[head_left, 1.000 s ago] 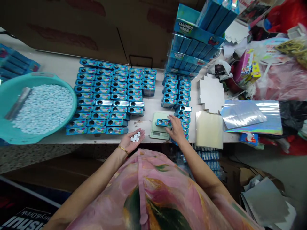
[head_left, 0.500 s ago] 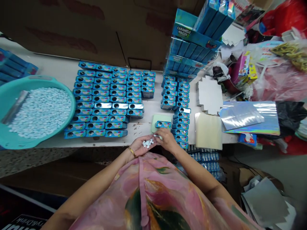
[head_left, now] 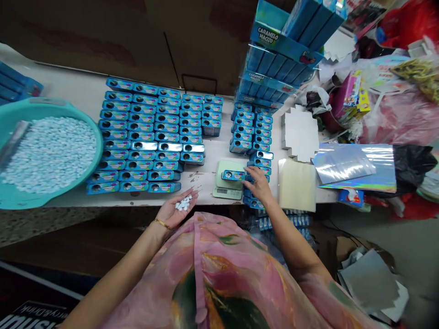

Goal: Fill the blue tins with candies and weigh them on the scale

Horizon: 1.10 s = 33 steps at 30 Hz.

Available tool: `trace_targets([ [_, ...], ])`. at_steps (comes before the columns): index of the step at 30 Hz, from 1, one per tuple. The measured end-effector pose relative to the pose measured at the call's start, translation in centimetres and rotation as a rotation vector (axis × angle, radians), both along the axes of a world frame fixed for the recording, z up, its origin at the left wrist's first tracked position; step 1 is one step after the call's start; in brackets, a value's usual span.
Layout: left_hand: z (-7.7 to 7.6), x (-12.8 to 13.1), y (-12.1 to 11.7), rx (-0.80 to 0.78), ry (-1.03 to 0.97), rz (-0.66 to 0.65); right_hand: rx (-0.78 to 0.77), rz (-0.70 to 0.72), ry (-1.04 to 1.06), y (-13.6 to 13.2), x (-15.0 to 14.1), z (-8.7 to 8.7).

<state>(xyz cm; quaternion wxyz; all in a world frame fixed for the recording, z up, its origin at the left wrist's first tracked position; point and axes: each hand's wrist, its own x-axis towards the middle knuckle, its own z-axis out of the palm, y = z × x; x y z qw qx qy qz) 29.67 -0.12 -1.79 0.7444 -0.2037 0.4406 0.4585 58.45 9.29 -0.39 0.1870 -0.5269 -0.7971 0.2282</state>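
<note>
Your left hand (head_left: 173, 211) is palm up, fingers extended and only slightly cupped, with a small heap of white candy tablets (head_left: 183, 203) lying loose on palm and fingers. Nothing's pinched there; the tablets just rest on top.

Your right hand (head_left: 259, 183) is at the right end of the small blue box (head_left: 233, 175) on the digital scale (head_left: 227, 192). Thumb and fingertips are parted about the width of that end, thumb on the side nearer you, fingers on the far side. Can't tell if they press on it or just hover alongside. The box sits on the scale's platform, beyond the display, long side running left-right; most of it sticks out left of your fingertips, uncovered.

Scale is on the white table (head_left: 209, 183), between two groups of matching boxes: big block (head_left: 140, 137) left, narrower rows (head_left: 262, 137) right, the near ones partly under your right hand. Turquoise basin (head_left: 98, 151) of the same tablets is far left, metal scoop (head_left: 13, 141) in it. Right of the rows: cream sheets (head_left: 297, 185), with white die-cut card (head_left: 302, 132) just beyond. Display cartons marked CARAMELO MACIZO (head_left: 269, 36) are stacked at the back.
</note>
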Motion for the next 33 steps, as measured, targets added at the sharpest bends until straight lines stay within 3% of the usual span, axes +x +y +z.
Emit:
trace_targets([
  [4, 0.0, -0.2, -0.6, -0.022, 0.016, 0.017, -0.016, 0.107, -0.088, 0.1, -1.3, -0.5],
  [11, 0.4, -0.8, -0.6, -0.033, 0.035, 0.003, -0.021, 0.113, -0.153, 0.6, -2.7, 0.1],
  [14, 0.7, 0.0, 0.3, 0.002, 0.010, -0.067, 0.004, 0.158, -0.102, -0.8, -5.0, 1.3],
  [16, 1.0, 1.0, 1.0, 0.030, -0.022, -0.134, -0.019, 0.282, -0.088, -2.3, -7.2, 2.1],
  [18, 1.2, 2.0, 1.5, 0.050, -0.062, -0.203, -0.065, 0.403, -0.147, -3.9, -9.2, 2.5],
  [21, 1.4, 3.2, 1.9, 0.076, -0.112, -0.283, -0.119, 0.466, -0.260, -5.4, -10.7, 2.3],
  [25, 1.6, 4.1, 2.6, 0.142, -0.180, -0.311, -0.076, 0.449, -0.199, -4.6, -9.4, 1.4],
  [29, 2.2, 4.5, 3.8, 0.150, -0.174, -0.284, 0.015, 0.251, -0.046, -1.6, -6.7, 0.8],
  [33, 2.5, 3.8, 4.0, 0.129, -0.120, -0.229, 0.011, 0.155, -0.191, 0.6, -4.2, 0.8],
])
